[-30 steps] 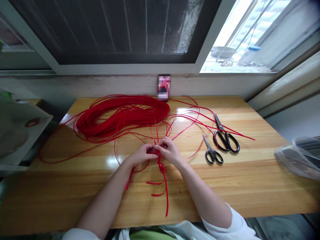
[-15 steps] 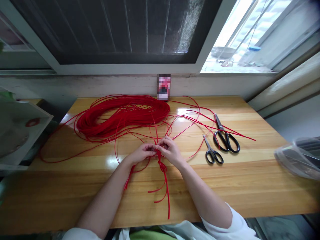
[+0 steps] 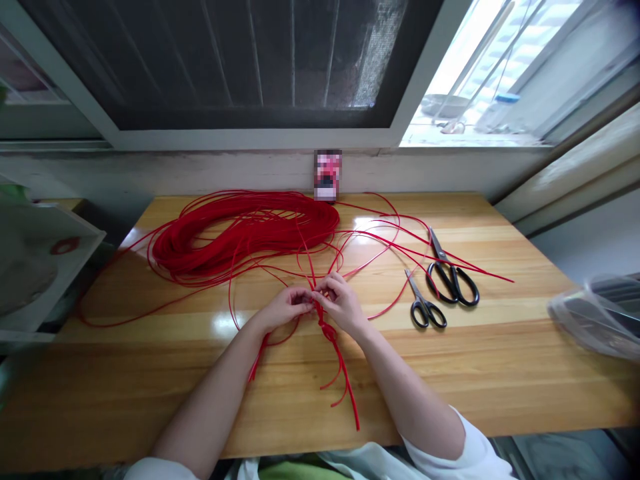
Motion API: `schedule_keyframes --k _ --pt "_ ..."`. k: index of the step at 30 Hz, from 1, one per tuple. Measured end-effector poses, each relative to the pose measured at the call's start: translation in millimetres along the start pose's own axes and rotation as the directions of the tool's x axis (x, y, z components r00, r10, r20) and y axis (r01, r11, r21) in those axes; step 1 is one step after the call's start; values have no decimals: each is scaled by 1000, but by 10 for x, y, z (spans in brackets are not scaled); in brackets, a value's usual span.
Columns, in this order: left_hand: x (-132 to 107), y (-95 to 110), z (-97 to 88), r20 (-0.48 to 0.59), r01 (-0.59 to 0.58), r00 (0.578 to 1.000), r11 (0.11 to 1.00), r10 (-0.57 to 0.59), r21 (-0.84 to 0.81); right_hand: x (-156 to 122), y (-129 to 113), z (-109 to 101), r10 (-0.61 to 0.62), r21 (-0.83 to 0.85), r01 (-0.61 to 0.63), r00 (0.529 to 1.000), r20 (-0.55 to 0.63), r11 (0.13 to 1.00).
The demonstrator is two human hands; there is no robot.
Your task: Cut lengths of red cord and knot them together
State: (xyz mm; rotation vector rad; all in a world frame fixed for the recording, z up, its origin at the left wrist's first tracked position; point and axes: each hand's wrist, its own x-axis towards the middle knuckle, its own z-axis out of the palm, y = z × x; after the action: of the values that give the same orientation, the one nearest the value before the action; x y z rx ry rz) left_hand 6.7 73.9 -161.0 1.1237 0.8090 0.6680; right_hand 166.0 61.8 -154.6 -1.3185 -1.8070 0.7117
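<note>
My left hand (image 3: 285, 308) and my right hand (image 3: 341, 303) meet above the middle of the wooden table (image 3: 450, 373), pinching red plastic cord between their fingers. Below the fingers, a knotted section of cord (image 3: 329, 331) hangs toward me, its loose tails (image 3: 345, 380) lying on the wood. A big coil of the same red cord (image 3: 240, 233) lies at the far left, with long strands running to my hands and across the table. To the right of my right hand lie small black-handled scissors (image 3: 426, 308) and larger black-handled scissors (image 3: 453, 281), with strands crossing the larger pair.
A small blurred packet (image 3: 327, 175) stands against the wall at the table's far edge. Above it is a window with a dark screen (image 3: 240, 60). A white shelf or tray (image 3: 45, 267) sits beyond the left edge, and a clear plastic bag (image 3: 595, 317) beyond the right edge.
The knotted cord and its tails have swung toward the right, and the knot sits a little lower. My hands stay close together in nearly the same place.
</note>
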Motion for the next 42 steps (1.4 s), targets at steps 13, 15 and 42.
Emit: schedule_keyframes --k 13,15,42 --pt "11 -35 10 -3 -37 999 992 38 122 -20 51 37 -9 -10 9 1000 -12 1000" --pt "10 -38 16 -10 -27 1000 987 29 156 -19 63 40 -14 1 14 1000 -12 1000" --pt "0 -22 11 -8 44 999 997 -44 58 -8 84 34 -30 70 32 999 -18 997"
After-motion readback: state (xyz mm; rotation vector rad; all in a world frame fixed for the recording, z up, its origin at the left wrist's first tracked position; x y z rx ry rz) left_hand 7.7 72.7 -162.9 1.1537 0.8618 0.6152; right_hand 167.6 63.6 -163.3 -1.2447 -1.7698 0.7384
